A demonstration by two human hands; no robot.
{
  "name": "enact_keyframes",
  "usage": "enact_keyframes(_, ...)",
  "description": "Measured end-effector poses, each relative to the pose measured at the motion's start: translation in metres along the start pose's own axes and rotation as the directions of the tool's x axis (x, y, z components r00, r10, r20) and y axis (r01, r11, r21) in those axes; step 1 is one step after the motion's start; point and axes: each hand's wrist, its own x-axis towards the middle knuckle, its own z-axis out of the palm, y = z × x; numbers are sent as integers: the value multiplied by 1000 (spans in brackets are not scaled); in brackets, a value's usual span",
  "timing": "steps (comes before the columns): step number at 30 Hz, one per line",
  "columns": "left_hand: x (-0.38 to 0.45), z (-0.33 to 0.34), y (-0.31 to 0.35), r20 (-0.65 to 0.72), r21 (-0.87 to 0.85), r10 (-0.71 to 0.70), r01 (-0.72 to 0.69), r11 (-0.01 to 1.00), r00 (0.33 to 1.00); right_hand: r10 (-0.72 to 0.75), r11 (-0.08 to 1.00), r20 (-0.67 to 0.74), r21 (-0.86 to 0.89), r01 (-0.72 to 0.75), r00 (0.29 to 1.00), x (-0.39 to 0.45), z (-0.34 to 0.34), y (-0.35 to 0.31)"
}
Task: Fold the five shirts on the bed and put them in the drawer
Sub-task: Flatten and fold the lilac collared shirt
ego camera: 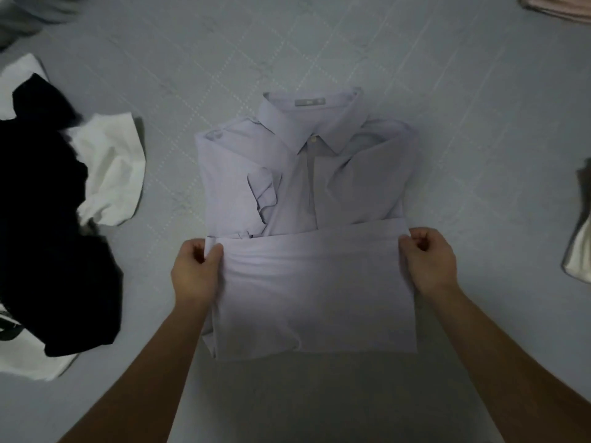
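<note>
A pale lilac collared shirt (307,193) lies face up in the middle of the bed, collar away from me, both sleeves folded in over the chest. Its lower part is doubled up toward the collar, the hem lying across the body of the shirt. My left hand (195,270) pinches the left corner of that folded hem. My right hand (427,260) pinches the right corner. A black shirt (48,225) and a white shirt (110,167) lie crumpled together at the left.
The bed (319,43) has a grey quilted cover. A folded pink garment (556,8) sits at the top right corner. A cream cloth (580,247) shows at the right edge. Grey fabric (28,14) lies at the top left.
</note>
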Motion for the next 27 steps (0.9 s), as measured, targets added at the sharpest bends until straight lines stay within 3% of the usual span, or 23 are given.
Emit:
enact_keyframes(5, 46, 2, 45, 28, -109, 80, -76, 991, 996, -91, 991, 54, 99, 86, 994, 46, 2, -55)
enact_keyframes(8, 90, 4, 86, 141, -211, 63, -32, 977, 988, -144, 975, 116, 187, 120, 983, 79, 2, -97)
enact_keyframes(12, 138, 9, 126, 292, -329, 29, 71, 942, 956, -113, 899, 252, 438, -9, 961, 102, 6, -134)
enact_keyframes(14, 145, 9, 139, 321, -367, 0, 125, 922, 947, -163, 878, 255, 477, 23, 953, 101, 7, -145)
enact_keyframes(17, 132, -6, 149, 378, -519, 5, 208, 829, 926, -236, 860, 192, 498, 113, 952, 83, -2, -154)
enact_keyframes(21, 75, -57, 142, 488, -687, 203, 230, 690, 849, -297, 841, 212, 520, 150, 931, 39, -35, -147)
enact_keyframes(23, 39, -89, 124, 504, -735, 235, 270, 622, 831, -279, 854, 223, 503, 135, 934, 14, -54, -131)
enact_keyframes(25, 5, -116, 97, 494, -751, 231, 277, 599, 838, -266, 849, 248, 519, 104, 932, -12, -71, -106)
enact_keyframes(27, -20, -127, 64, 484, -701, 191, 247, 669, 854, -258, 843, 291, 534, 68, 921, -36, -80, -73)
